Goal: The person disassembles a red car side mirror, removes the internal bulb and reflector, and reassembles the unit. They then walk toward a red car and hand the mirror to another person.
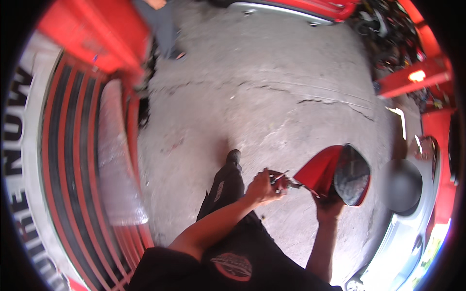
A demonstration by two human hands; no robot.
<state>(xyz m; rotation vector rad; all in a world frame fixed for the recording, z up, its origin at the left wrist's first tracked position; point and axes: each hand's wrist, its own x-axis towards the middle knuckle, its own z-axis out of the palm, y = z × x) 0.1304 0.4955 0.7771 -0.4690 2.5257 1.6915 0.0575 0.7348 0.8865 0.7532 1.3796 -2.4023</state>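
Note:
My right hand grips a red car side mirror from below, fingers curled behind its housing. Its dark glass faces right and towards me. Closed at the mirror's inner end, my left hand holds a small dark and metallic piece with a thin light shaft sticking out. Blur hides whether that piece is joined to the mirror or is separate. Both hands are in front of my body, above the floor.
Cracked concrete floor stretches ahead. On the left stand a red slatted rack and a plastic-wrapped panel. A person in grey trousers stands far left. A red car is at the back, a silver one at right.

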